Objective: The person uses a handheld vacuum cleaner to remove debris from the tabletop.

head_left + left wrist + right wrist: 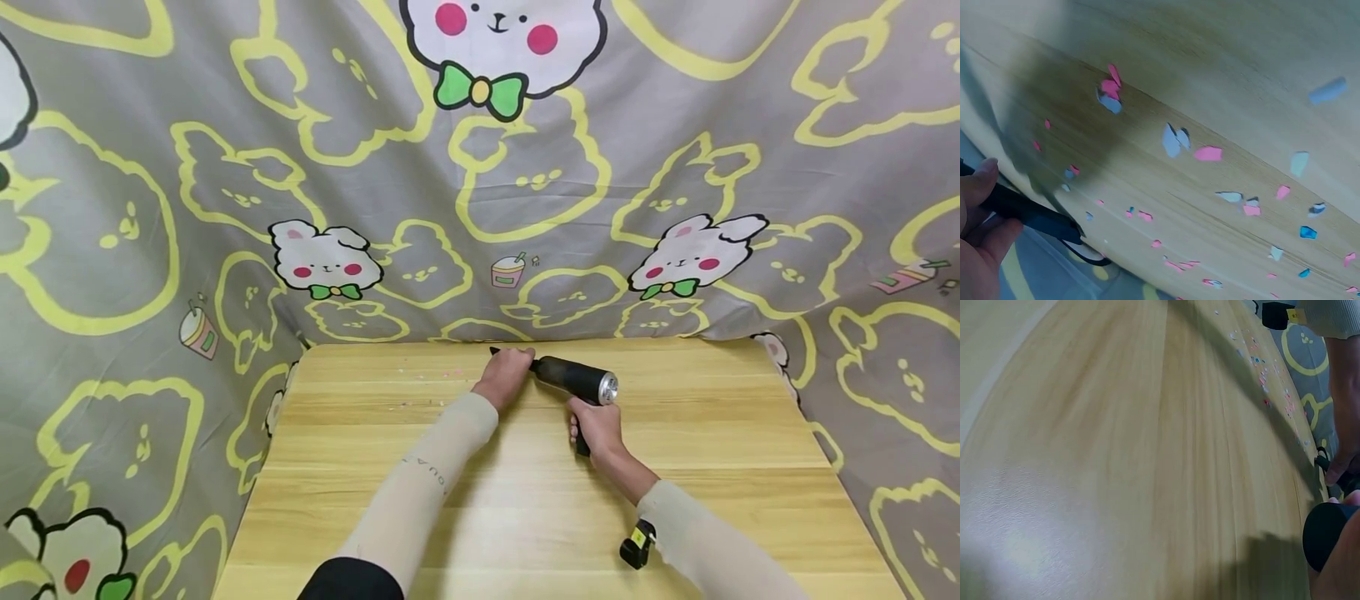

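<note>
A black pistol-shaped handheld vacuum cleaner [567, 375] with a silver rear end is held above the far part of the wooden table. My right hand [600, 427] grips its handle, fingers wrapped round it. Toward the front of the tool, my left hand [507, 375] holds the narrow black nozzle [1035, 215], thumb and fingers curled about it. The nozzle's tip is close to the table's far edge in the left wrist view. Small pink, blue and whitish scraps [1209, 153] lie scattered on the wood beside it. In the right wrist view the black handle end [1325, 534] shows below the hand.
The light wooden table [510, 517] meets a grey patterned cloth [540, 192] at its far edge, and cloth hangs along both sides. A small black box with a yellow label [637, 546] is at my right wrist.
</note>
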The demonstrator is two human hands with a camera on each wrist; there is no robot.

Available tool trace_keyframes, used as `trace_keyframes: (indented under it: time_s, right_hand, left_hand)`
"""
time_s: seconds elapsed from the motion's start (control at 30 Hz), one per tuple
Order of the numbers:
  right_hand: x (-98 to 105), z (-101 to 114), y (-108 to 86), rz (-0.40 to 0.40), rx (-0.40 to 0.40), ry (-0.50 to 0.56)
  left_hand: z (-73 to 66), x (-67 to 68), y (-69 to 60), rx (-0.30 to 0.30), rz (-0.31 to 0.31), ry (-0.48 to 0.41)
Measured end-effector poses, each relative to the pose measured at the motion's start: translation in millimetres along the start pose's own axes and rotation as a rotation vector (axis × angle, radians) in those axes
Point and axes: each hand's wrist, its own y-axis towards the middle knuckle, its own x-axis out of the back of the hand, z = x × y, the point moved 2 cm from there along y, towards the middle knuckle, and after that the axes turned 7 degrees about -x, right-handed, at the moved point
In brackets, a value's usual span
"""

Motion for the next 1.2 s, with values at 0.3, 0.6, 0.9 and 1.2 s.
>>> trace_keyframes:
  time_s: [0.3,0.6,0.9,1.2]
  right_hand:
    - [-13.7,2.0,3.9,-0.018,0.021,-0.013]
    - [-20.4,3.8,9.0,-0.010,0.037,-0.022]
    - [-29.9,5.9,10.2,-0.003,0.035,-0.033]
    - [-41.9,6.8,9.8,0.012,0.027,-0.026]
  left_hand:
    - [12.1,-4.6,-4.4,0.025,-0.012,-0.024]
    - [20.0,-4.2,-6.5,0.041,-0.020,-0.027]
    - [27.7,-3.8,-9.3,0.079,0.009,-0.014]
    - [38.2,-3.8,-17.6,0.087,-0.027,-0.010]
